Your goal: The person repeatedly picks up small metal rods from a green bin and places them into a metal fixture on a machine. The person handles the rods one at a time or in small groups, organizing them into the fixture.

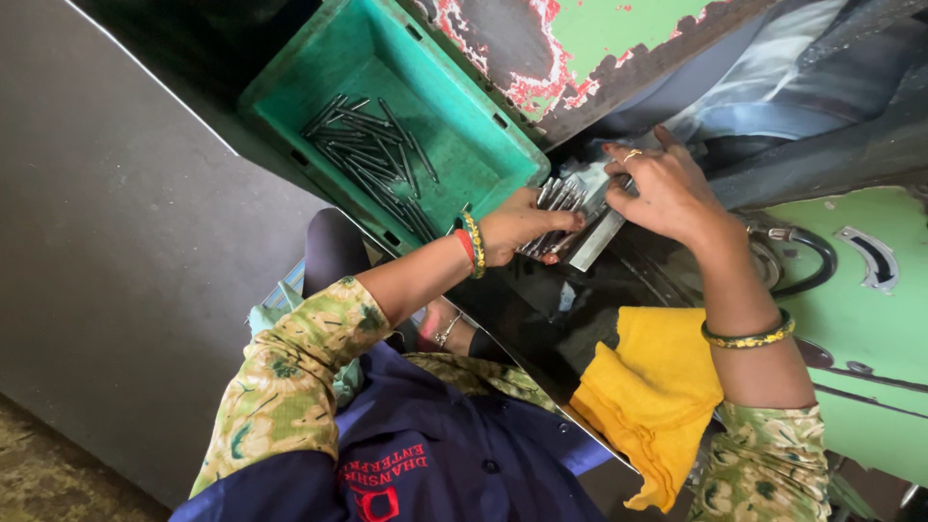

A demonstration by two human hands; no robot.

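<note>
A bundle of metal rods (559, 205) is held between both hands on the dark machine bed (541, 309), long axes running up-right toward the machine. The left hand (517, 227) is curled around the rods' lower ends; the right hand (662, 188) is pressed, fingers bent, on a flat bar (597, 240) beside them. More rods lie in the green crate (483, 145), up-left.

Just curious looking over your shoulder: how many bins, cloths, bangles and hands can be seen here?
Green plastic bin: 1
Yellow cloth: 1
Wrists with bangles, left and right: 2
Hands, left hand and right hand: 2
Total: 6
</note>
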